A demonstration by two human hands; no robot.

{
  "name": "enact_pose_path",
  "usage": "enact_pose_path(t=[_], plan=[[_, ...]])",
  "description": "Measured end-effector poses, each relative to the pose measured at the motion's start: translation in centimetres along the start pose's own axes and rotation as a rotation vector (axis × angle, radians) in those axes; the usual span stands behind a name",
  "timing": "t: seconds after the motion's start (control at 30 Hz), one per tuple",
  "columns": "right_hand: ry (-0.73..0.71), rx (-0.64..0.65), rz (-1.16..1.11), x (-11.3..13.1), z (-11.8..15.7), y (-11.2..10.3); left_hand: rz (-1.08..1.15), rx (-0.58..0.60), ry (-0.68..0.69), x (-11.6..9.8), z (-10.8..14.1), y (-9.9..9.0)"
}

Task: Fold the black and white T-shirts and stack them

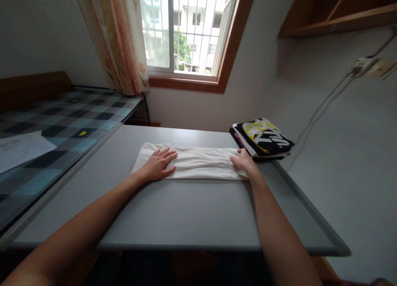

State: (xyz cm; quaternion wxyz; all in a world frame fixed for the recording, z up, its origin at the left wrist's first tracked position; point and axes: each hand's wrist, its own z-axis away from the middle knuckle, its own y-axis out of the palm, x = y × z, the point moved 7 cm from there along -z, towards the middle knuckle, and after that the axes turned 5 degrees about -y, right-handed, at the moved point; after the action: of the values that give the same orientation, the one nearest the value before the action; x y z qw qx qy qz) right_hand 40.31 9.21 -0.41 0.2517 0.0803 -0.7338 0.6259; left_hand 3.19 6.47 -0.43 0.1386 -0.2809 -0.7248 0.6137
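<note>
A white cloth (201, 164), folded into a long strip, lies across the grey table (186, 211). My left hand (159, 164) rests flat on its left part, fingers spread and pointing right. At the strip's right end is my right hand (243, 160), with the thumb on top of the fabric and the other fingers mostly hidden at its edge; it appears to hold that end. Just beyond my right hand sits a stack of folded clothes (263, 138), the top one black with yellow and white print.
A bed with a checked cover (93, 112) stands along the left side, with white paper (25, 147) on it. Behind the table are a curtain (124, 42) and a barred window. On the right wall are a shelf (341, 25) and a socket with cables (364, 67).
</note>
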Motion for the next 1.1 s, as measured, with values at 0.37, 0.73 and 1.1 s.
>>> enact_pose_path(t=[0.37, 0.73, 1.1], plan=[[-0.126, -0.13, -0.374, 1.6, 0.1, -1.8, 0.03, -0.011, 0.036, -0.1, 0.0, 0.1], [0.158, 0.13, 0.261, -0.3, 1.3, -0.8, 0.01, -0.014, 0.04, 0.1, 0.0, 0.4], [0.041, 0.053, -0.129, -0.1, 0.2, -1.1, 0.025, -0.016, 0.027, 0.0, 0.0, 0.3]])
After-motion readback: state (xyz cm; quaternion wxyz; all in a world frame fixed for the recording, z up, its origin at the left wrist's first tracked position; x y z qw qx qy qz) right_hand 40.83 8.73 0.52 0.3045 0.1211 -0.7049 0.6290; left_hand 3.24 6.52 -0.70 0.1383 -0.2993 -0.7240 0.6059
